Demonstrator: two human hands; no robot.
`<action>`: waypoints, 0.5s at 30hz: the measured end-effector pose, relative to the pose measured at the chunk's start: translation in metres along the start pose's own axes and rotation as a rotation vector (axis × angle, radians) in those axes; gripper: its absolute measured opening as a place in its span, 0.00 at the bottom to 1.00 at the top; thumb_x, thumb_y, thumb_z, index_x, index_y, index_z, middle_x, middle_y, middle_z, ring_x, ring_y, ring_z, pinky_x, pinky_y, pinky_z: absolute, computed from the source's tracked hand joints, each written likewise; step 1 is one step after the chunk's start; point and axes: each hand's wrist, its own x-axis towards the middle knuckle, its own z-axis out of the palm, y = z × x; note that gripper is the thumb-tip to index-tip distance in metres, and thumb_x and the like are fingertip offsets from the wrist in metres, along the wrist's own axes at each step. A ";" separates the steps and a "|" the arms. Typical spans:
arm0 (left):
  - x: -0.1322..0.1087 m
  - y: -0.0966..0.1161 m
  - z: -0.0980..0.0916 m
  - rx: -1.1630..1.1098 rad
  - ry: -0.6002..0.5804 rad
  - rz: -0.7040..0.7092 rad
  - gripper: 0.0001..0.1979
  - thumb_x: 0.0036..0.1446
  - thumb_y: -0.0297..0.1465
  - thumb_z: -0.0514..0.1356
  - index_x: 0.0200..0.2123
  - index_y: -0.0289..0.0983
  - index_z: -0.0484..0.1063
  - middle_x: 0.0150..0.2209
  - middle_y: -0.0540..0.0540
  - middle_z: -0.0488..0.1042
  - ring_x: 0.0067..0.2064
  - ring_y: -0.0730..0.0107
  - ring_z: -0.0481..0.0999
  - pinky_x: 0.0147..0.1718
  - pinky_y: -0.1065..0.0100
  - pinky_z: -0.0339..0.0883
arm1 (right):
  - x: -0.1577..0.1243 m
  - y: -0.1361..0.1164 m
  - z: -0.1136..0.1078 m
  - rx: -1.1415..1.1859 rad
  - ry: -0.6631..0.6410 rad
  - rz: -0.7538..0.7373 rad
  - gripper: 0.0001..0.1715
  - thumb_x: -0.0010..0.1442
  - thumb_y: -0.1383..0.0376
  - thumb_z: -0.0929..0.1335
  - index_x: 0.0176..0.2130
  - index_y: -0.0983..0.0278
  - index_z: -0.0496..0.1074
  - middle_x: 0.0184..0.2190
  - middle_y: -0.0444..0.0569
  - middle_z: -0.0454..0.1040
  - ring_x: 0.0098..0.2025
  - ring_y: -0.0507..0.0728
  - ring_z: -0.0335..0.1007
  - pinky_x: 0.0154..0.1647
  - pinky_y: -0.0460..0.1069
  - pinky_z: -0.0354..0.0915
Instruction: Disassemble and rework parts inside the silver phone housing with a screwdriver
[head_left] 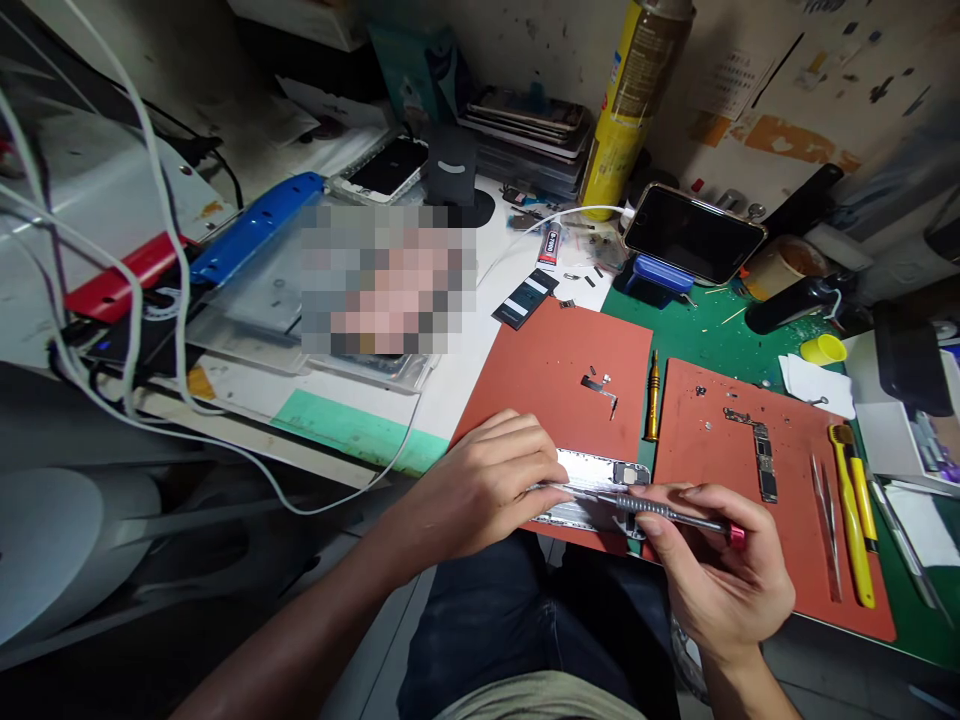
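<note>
A silver phone housing (592, 468), opened up, lies near the front edge of the left red-brown mat. My left hand (499, 480) is closed over its left end, fingers bent together and thumb beside the screwdriver's tip. What lies under those fingers is hidden. In my right hand (724, 570) is a slim metal screwdriver (645, 507) with a ribbed grip and a pinkish-red cap, held nearly flat and pointing left across the housing. Thumb and fingers pinch its shaft. Whether the tip touches the housing or my left fingers, I cannot tell.
A gold screwdriver (653, 395) lies between the mats. On the right mat (697, 540) are a logic board (765, 462), tweezers (834, 520) and a yellow brush (851, 515). Behind stand a propped phone (694, 232) and a yellow spray can (622, 110). A white cable (300, 508) hangs at left.
</note>
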 end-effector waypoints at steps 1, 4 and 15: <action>0.000 0.000 -0.001 -0.006 0.000 -0.009 0.03 0.71 0.30 0.67 0.43 0.36 0.78 0.39 0.47 0.78 0.42 0.64 0.75 0.44 0.60 0.67 | 0.000 0.000 0.000 0.006 0.004 0.010 0.26 0.59 0.75 0.79 0.54 0.61 0.75 0.41 0.48 0.86 0.41 0.62 0.88 0.45 0.53 0.87; -0.001 0.000 -0.003 -0.031 0.006 -0.044 0.12 0.65 0.34 0.73 0.47 0.36 0.77 0.42 0.46 0.78 0.44 0.62 0.75 0.45 0.60 0.70 | 0.002 -0.002 0.003 0.029 0.054 0.052 0.23 0.59 0.75 0.79 0.52 0.62 0.75 0.39 0.47 0.86 0.40 0.61 0.88 0.43 0.51 0.86; 0.002 0.000 -0.009 0.165 -0.219 0.119 0.26 0.68 0.38 0.70 0.64 0.36 0.72 0.60 0.34 0.77 0.59 0.48 0.75 0.55 0.47 0.77 | 0.013 -0.004 0.009 0.178 0.547 0.204 0.20 0.59 0.65 0.82 0.43 0.63 0.72 0.30 0.41 0.82 0.27 0.55 0.83 0.33 0.48 0.82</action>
